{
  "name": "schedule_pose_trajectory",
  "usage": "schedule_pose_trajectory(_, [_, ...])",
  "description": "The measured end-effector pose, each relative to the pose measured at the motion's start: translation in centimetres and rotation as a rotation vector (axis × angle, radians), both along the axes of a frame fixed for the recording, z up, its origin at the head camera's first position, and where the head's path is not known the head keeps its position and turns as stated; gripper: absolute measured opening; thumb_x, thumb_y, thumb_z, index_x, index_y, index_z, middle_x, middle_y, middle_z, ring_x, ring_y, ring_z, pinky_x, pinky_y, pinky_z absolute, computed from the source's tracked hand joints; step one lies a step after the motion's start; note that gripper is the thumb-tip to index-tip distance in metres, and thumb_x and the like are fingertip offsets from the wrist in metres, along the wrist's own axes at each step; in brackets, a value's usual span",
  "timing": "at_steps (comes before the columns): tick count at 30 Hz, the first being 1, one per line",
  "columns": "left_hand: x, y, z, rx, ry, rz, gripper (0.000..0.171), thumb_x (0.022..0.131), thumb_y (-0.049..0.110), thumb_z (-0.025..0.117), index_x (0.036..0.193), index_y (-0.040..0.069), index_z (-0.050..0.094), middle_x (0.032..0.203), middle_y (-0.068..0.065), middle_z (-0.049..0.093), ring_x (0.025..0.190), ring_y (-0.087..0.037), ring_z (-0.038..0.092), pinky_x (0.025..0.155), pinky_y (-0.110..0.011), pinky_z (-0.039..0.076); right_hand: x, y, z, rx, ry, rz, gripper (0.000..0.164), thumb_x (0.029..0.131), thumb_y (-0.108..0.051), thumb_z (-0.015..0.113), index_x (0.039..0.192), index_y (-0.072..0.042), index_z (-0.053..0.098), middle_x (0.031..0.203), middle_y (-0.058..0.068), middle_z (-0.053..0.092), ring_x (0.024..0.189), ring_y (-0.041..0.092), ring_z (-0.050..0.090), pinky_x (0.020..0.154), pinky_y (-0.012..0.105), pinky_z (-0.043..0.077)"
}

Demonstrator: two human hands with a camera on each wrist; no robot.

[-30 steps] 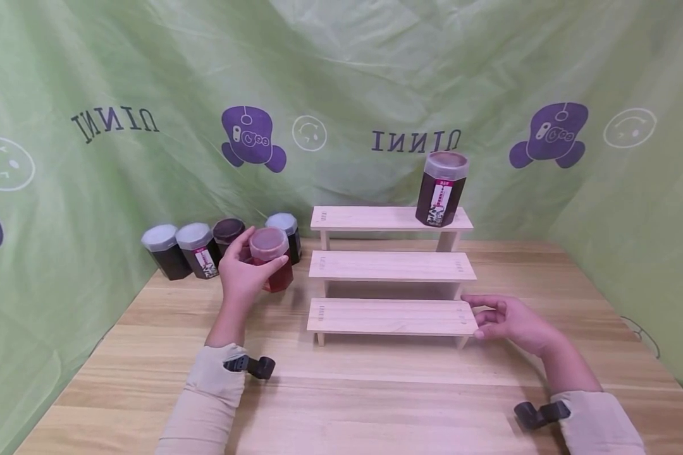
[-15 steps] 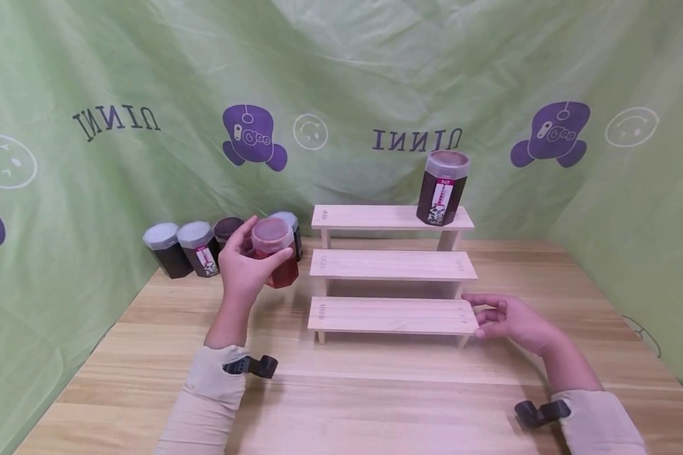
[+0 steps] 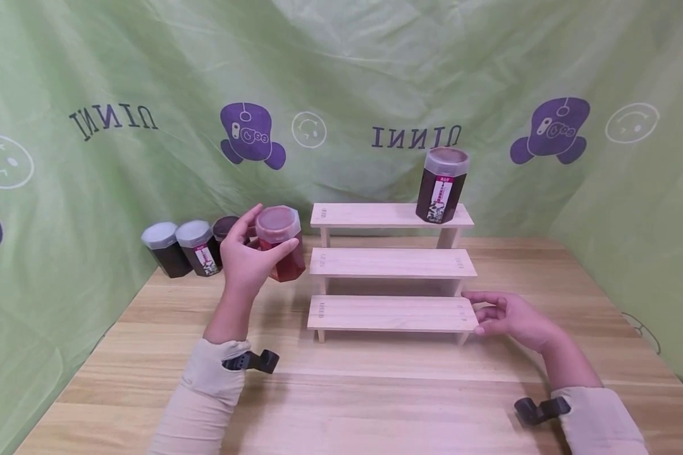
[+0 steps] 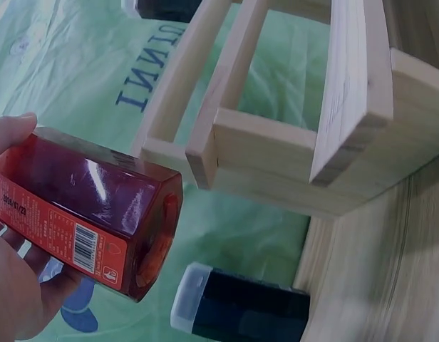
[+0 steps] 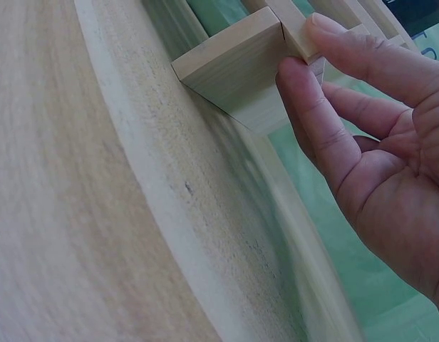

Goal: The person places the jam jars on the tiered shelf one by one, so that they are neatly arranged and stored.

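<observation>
My left hand grips a red hexagonal jar with a translucent lid, fingers behind and thumb in front. The jar is lifted off the tabletop, left of a three-tier wooden display stand. In the left wrist view, its orange label with a barcode and its bottom face the stand. My right hand pinches the right end of the stand's lowest shelf between thumb and fingers. On the top shelf, at its right end, stands a dark jar with a white and pink label.
Several dark jars stand at the back left: one with a pale lid, a labelled one and a dark-lidded one. A further dark jar is hidden behind the red one in the head view. Green printed cloth hangs behind the wooden table.
The red jar in my left hand has risen and shifted slightly right, now covering the jar behind it. My right hand keeps its hold on the stand.
</observation>
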State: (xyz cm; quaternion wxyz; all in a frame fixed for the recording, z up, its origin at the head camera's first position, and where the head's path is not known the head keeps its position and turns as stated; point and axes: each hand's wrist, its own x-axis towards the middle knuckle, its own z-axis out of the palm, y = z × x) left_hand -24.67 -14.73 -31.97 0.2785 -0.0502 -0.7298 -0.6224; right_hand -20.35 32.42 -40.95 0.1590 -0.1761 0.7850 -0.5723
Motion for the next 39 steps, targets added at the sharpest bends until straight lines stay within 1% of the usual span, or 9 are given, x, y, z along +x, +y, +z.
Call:
schedule_pose_trajectory(4, [0.0,0.5,0.2,-0.008,0.0,-0.005,0.078,0.063,0.016,0.093,0.134,0.012,0.06,0.111,-0.01,0.061,0.098,-0.019,0.058,0.083,-0.034,0.053,0.0,0.0,0.0,-0.012,-0.001,0.004,0.075,0.081,0.006,0.071,0.141,0.019,0.028,0.108,0.022,0.064,0.095,0.016,0.065,0.081,0.026,0.056])
schedule_pose_trajectory(9, [-0.1,1.1,0.4,-0.022,0.008,-0.012,0.078,0.063,0.018,0.093,0.133,0.012,0.061,0.111,-0.01,0.061,0.1,-0.019,0.056,0.087,-0.038,0.053,0.0,0.0,0.0,0.001,0.004,-0.001,0.076,0.081,0.004,0.073,0.142,0.018,0.029,0.11,0.023,0.063,0.095,0.017,0.065,0.081,0.026,0.055])
schedule_pose_trajectory(12, [-0.2,1.4,0.6,-0.026,0.009,-0.017,0.078,0.062,0.019,0.093,0.133,0.013,0.061,0.111,-0.009,0.061,0.099,-0.018,0.057,0.085,-0.037,0.053,0.0,0.0,0.0,0.005,0.005,-0.002,0.076,0.081,0.004,0.073,0.142,0.018,0.03,0.11,0.023,0.063,0.095,0.017,0.065,0.081,0.026,0.055])
schedule_pose_trajectory(16, [-0.3,1.9,1.0,-0.027,0.018,-0.016,0.078,0.062,0.018,0.094,0.132,0.014,0.061,0.111,-0.008,0.061,0.097,-0.016,0.058,0.081,-0.031,0.054,-0.1,0.1,-0.1,-0.007,0.001,0.002,0.075,0.081,0.006,0.071,0.141,0.018,0.029,0.11,0.022,0.063,0.096,0.017,0.065,0.082,0.026,0.055])
schedule_pose_trajectory(20, [-0.4,2.4,1.3,-0.029,0.033,-0.013,0.077,0.062,0.018,0.094,0.132,0.014,0.062,0.11,-0.008,0.062,0.095,-0.016,0.059,0.079,-0.03,0.054,0.0,0.2,-0.1,-0.011,-0.002,0.0,0.075,0.081,0.006,0.071,0.141,0.018,0.029,0.11,0.021,0.063,0.096,0.016,0.065,0.082,0.026,0.055])
schedule_pose_trajectory(24, [-0.4,2.8,1.7,-0.029,0.02,-0.02,0.077,0.062,0.021,0.094,0.132,0.016,0.062,0.11,-0.006,0.062,0.092,-0.019,0.06,0.077,-0.03,0.054,-0.1,0.2,-0.1,-0.011,-0.002,-0.004,0.075,0.081,0.006,0.071,0.141,0.017,0.03,0.11,0.021,0.064,0.096,0.016,0.065,0.082,0.026,0.055])
schedule_pose_trajectory(27, [-0.5,3.1,2.0,-0.022,0.027,-0.035,0.077,0.062,0.021,0.094,0.132,0.016,0.062,0.109,-0.007,0.062,0.089,-0.02,0.06,0.076,-0.03,0.054,-0.1,0.2,-0.1,-0.01,-0.001,0.001,0.075,0.081,0.006,0.071,0.141,0.018,0.029,0.11,0.021,0.064,0.096,0.016,0.065,0.082,0.025,0.055])
schedule_pose_trajectory(31, [-0.5,3.6,2.6,-0.009,0.037,-0.053,0.078,0.061,0.02,0.094,0.132,0.015,0.062,0.108,-0.007,0.062,0.09,-0.02,0.059,0.076,-0.031,0.055,-0.1,0.2,-0.1,-0.007,0.004,0.005,0.075,0.081,0.006,0.072,0.141,0.018,0.029,0.11,0.022,0.064,0.096,0.017,0.065,0.082,0.026,0.055])
schedule_pose_trajectory(39, [-0.8,4.5,3.8,-0.002,0.04,-0.056,0.079,0.062,0.02,0.093,0.133,0.011,0.06,0.108,-0.008,0.062,0.091,-0.02,0.06,0.079,-0.035,0.056,-0.1,0.1,0.0,-0.004,0.006,0.003,0.076,0.08,0.004,0.073,0.141,0.018,0.029,0.107,0.021,0.064,0.094,0.016,0.065,0.08,0.026,0.056])
